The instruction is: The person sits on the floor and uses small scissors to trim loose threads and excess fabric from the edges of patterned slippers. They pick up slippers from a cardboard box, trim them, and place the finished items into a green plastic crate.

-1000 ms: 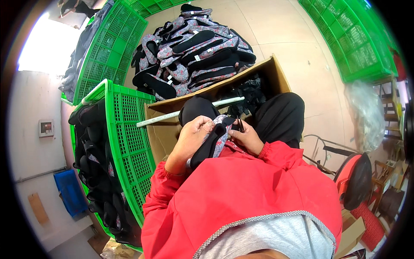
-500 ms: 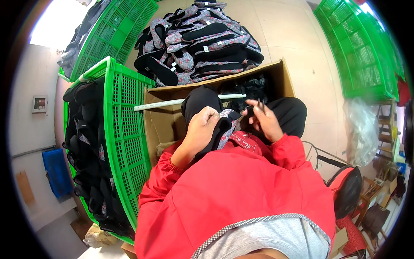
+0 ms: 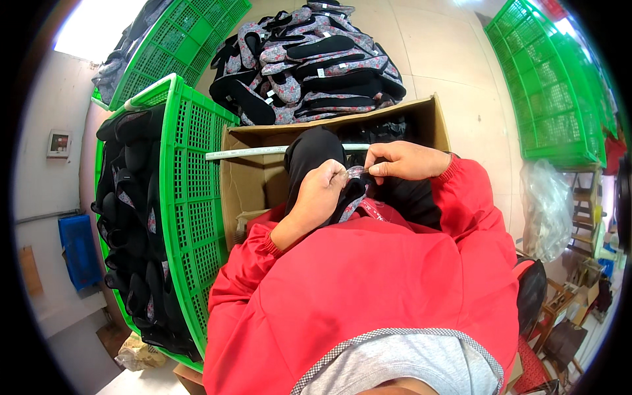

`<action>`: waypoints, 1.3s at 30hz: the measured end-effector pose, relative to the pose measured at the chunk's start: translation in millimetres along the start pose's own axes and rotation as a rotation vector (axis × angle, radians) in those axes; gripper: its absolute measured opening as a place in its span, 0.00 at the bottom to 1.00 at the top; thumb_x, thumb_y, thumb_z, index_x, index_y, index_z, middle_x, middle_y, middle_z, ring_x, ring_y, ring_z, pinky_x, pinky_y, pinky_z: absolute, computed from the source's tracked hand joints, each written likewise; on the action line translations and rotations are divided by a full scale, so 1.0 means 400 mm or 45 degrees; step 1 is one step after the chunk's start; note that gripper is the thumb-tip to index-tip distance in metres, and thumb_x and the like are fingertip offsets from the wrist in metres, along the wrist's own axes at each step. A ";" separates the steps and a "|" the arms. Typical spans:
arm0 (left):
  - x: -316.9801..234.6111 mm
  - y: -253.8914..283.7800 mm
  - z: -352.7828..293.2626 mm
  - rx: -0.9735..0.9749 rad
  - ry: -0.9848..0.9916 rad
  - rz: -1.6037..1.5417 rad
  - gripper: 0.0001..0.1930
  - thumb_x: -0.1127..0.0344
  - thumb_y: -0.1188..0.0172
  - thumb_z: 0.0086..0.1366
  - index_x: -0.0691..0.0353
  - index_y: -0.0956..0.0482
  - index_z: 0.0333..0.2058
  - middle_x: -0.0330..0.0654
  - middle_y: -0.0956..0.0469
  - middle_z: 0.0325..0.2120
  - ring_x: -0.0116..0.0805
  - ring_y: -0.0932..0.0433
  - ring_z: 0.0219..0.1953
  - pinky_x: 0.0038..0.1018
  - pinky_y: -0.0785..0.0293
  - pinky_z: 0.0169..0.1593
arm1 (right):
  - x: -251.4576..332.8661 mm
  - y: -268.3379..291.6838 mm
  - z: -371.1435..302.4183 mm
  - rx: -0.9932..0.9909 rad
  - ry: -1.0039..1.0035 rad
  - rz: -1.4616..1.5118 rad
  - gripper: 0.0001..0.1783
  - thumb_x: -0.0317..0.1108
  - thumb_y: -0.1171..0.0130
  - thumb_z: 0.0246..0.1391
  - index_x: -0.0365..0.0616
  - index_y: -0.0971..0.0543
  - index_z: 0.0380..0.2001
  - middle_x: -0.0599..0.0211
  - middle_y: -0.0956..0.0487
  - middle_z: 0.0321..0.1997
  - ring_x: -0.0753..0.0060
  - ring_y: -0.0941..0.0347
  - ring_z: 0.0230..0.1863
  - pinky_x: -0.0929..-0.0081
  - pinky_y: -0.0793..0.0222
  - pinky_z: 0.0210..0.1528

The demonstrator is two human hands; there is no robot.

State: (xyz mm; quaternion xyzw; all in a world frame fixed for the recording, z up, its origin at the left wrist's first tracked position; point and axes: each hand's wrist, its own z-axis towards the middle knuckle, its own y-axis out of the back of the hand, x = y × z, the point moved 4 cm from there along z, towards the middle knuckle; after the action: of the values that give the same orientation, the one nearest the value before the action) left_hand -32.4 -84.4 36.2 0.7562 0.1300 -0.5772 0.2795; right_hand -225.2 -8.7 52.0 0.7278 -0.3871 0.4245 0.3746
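Observation:
A slipper [image 3: 353,195] with grey floral fabric and a black lining is held over my lap. My left hand [image 3: 320,196] is closed on its left side, thumb and fingers pressed together near the upper end. From the right, my right hand [image 3: 407,162] reaches across with thumb and forefinger pinched right beside that same end. What sits in this pinch is too small to make out. Part of the slipper is hidden by my left hand and the red garment.
Before me stands an open cardboard box [image 3: 253,181] with black plastic inside and a pale rod [image 3: 250,153] across it. Beyond lies a heap of similar slippers [image 3: 316,69]. A green crate [image 3: 197,191] full of slippers stands left; green crates [image 3: 540,92] stand far right.
My right hand has moved in from the right, from loosely spread fingers to a pinch beside the slipper's upper end. My left hand keeps its hold and has shifted slightly right.

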 end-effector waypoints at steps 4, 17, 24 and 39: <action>0.001 -0.005 -0.002 -0.005 -0.005 0.000 0.07 0.70 0.47 0.71 0.65 0.27 0.32 0.34 0.29 0.22 0.22 0.33 0.26 0.22 0.34 0.30 | 0.026 0.002 0.012 0.108 -0.058 -0.013 0.12 0.39 0.48 0.67 0.42 0.24 0.37 0.70 0.20 0.30 0.78 0.26 0.33 0.74 0.32 0.39; 0.002 -0.011 -0.004 -0.004 -0.012 0.084 0.06 0.70 0.46 0.69 0.65 0.27 0.32 0.37 0.27 0.23 0.25 0.29 0.26 0.25 0.31 0.31 | 0.052 0.006 0.069 0.345 -0.146 -0.213 0.11 0.37 0.46 0.66 0.40 0.24 0.35 0.70 0.19 0.26 0.77 0.25 0.31 0.74 0.33 0.37; -0.002 -0.012 -0.001 0.012 0.010 0.082 0.06 0.70 0.46 0.69 0.66 0.27 0.33 0.38 0.26 0.23 0.26 0.29 0.27 0.27 0.30 0.32 | 0.051 0.008 0.078 0.376 -0.170 -0.248 0.11 0.38 0.45 0.66 0.40 0.24 0.35 0.71 0.19 0.26 0.77 0.25 0.30 0.74 0.33 0.37; -0.011 0.024 -0.010 -0.212 -0.097 0.055 0.02 0.73 0.43 0.67 0.65 0.24 0.35 0.35 0.25 0.24 0.20 0.30 0.26 0.22 0.31 0.32 | 0.010 0.002 0.005 0.096 -0.076 0.436 0.09 0.36 0.48 0.69 0.44 0.26 0.36 0.78 0.22 0.28 0.88 0.35 0.29 0.83 0.41 0.32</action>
State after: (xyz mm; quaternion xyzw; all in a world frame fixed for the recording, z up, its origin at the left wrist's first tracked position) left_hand -25.5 -89.4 43.9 0.7105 0.1505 -0.5864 0.3587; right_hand -223.8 -11.7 55.0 0.6771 -0.5001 0.4745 0.2576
